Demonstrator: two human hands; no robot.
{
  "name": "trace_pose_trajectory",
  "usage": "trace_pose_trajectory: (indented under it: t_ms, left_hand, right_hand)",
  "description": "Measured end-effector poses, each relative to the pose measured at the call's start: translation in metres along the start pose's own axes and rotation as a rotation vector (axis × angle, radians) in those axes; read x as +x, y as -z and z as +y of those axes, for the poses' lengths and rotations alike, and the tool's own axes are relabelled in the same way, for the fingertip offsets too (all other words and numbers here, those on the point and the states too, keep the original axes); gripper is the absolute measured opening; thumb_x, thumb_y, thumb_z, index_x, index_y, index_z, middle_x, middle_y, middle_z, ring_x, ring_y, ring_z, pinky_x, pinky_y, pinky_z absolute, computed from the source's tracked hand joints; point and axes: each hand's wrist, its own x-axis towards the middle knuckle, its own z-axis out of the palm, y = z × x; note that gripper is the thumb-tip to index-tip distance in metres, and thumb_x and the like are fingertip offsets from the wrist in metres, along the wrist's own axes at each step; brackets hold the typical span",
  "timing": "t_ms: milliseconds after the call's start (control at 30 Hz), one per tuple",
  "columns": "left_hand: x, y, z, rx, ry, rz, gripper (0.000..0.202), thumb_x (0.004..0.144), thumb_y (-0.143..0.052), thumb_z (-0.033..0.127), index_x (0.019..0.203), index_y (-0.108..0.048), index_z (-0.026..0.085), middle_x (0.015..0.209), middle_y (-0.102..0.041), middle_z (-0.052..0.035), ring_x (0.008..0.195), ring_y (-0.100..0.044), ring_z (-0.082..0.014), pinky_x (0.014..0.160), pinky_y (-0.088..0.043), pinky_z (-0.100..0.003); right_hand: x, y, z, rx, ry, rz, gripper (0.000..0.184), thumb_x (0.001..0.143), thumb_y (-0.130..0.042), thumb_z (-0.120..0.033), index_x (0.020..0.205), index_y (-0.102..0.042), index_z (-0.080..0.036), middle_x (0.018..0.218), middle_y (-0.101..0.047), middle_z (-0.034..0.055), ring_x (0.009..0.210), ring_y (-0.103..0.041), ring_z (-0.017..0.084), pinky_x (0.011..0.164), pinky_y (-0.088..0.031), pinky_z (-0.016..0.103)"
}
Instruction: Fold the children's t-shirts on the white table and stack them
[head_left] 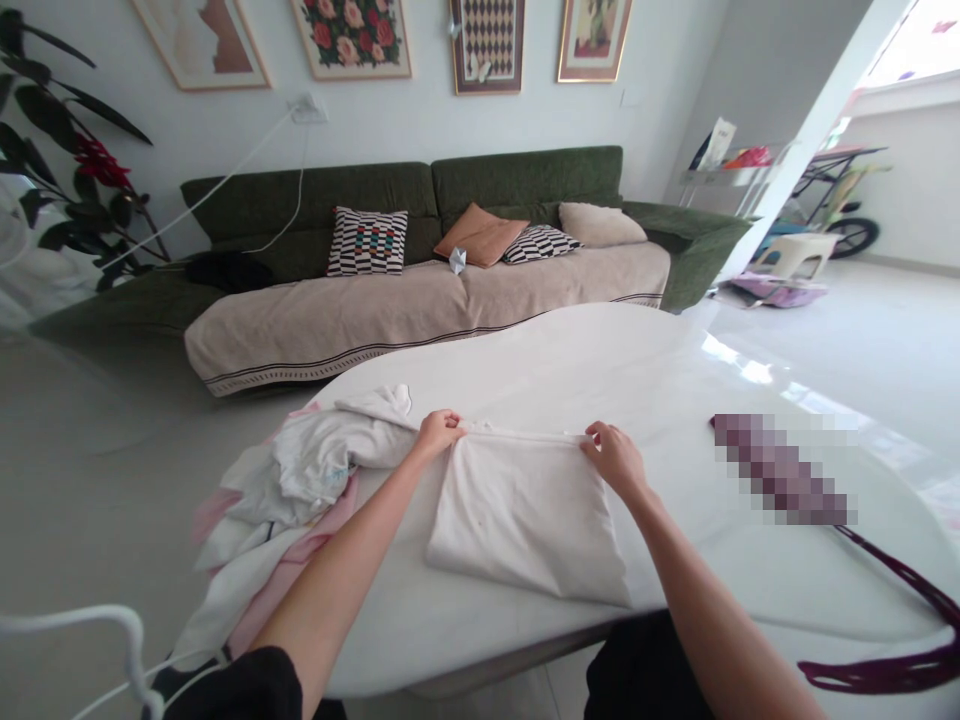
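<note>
A white piece of cloth or garment [529,515], folded into a rough rectangle, lies flat on the white table [600,350]. Its far edge is pinched at the left corner by my left hand [440,433] and at the right corner by my right hand [616,458]. That edge runs straight between the two hands; what kind of garment it is I cannot make out. To the left of my left hand is a crumpled heap of white and pink clothes [307,465], partly hanging over the table's edge.
A pixelated purple item [780,470] with a dark purple strap [885,672] lies on the table's right side. Behind the table stands a green sofa [525,175] with cushions and a beige cover [360,320]. A white curved tube [124,622] is at the lower left.
</note>
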Motion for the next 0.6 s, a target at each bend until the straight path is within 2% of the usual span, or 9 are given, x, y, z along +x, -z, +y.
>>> trace_pose_trajectory:
  t_ms: [67, 167, 233, 300, 400, 500, 600]
  left_hand:
    - [0.0, -0.003, 0.0, 0.088, -0.066, 0.055, 0.026, 0.06, -0.068, 0.018, 0.085, -0.061, 0.017, 0.086, -0.061, -0.0034, 0.089, -0.054, -0.018, 0.084, -0.038, -0.028]
    - [-0.003, -0.005, -0.001, 0.176, -0.153, 0.076, 0.02, 0.061, -0.066, 0.02, 0.08, -0.062, 0.017, 0.09, -0.058, -0.0042, 0.094, -0.05, -0.0187, 0.088, -0.034, -0.028]
    - [-0.006, -0.006, -0.001, 0.204, -0.203, 0.068, 0.012, 0.063, -0.064, 0.019, 0.075, -0.062, 0.017, 0.085, -0.058, -0.0031, 0.089, -0.051, -0.0175, 0.086, -0.035, -0.027]
    - [-0.009, -0.005, 0.001, 0.213, -0.24, 0.063, 0.006, 0.065, -0.061, 0.017, 0.071, -0.061, 0.018, 0.076, -0.058, -0.0012, 0.081, -0.052, -0.0161, 0.08, -0.037, -0.026]
    - [-0.012, 0.004, 0.013, 0.187, -0.285, 0.08, 0.003, 0.069, -0.058, 0.019, 0.071, -0.059, 0.017, 0.067, -0.056, 0.0011, 0.07, -0.052, -0.0141, 0.072, -0.04, -0.024]
    - [-0.016, 0.024, 0.041, 0.129, -0.344, 0.121, 0.011, 0.073, -0.055, 0.025, 0.079, -0.058, 0.016, 0.07, -0.057, 0.0016, 0.068, -0.052, -0.0122, 0.068, -0.04, -0.022]
    - [-0.027, 0.05, 0.075, 0.006, -0.471, 0.175, 0.022, 0.076, -0.054, 0.034, 0.09, -0.055, 0.016, 0.08, -0.058, 0.001, 0.072, -0.053, -0.0113, 0.07, -0.041, -0.021]
  right_hand:
    - [0.0, 0.001, 0.004, -0.022, 0.0, -0.004, 0.025, 0.072, -0.05, -0.026, 0.092, -0.06, -0.015, 0.092, -0.059, 0.011, 0.082, -0.053, 0.019, 0.067, -0.037, 0.027]
    - [0.001, 0.003, 0.009, -0.019, 0.014, -0.055, 0.017, 0.069, -0.055, -0.028, 0.078, -0.062, -0.015, 0.078, -0.06, 0.0082, 0.072, -0.054, 0.018, 0.063, -0.036, 0.026]
    - [0.001, 0.004, 0.011, -0.005, 0.025, -0.091, 0.01, 0.065, -0.058, -0.026, 0.063, -0.058, -0.017, 0.062, -0.057, 0.0033, 0.059, -0.051, 0.015, 0.057, -0.034, 0.025]
    - [0.001, 0.006, 0.011, 0.012, 0.026, -0.094, 0.013, 0.063, -0.059, -0.025, 0.054, -0.053, -0.018, 0.053, -0.052, 0.0004, 0.052, -0.047, 0.013, 0.052, -0.032, 0.024]
    - [0.0, 0.014, 0.003, 0.044, 0.019, -0.039, 0.014, 0.067, -0.054, -0.027, 0.057, -0.051, -0.018, 0.053, -0.052, -0.0002, 0.052, -0.046, 0.012, 0.051, -0.032, 0.023]
    - [-0.007, 0.039, -0.013, 0.193, 0.025, 0.147, 0.017, 0.075, -0.047, -0.032, 0.074, -0.054, -0.017, 0.065, -0.058, 0.0015, 0.059, -0.051, 0.012, 0.055, -0.038, 0.023]
    - [-0.029, 0.079, -0.038, 0.414, 0.123, 0.503, 0.02, 0.077, -0.047, -0.036, 0.085, -0.053, -0.019, 0.078, -0.059, 0.0021, 0.068, -0.054, 0.013, 0.06, -0.044, 0.024]
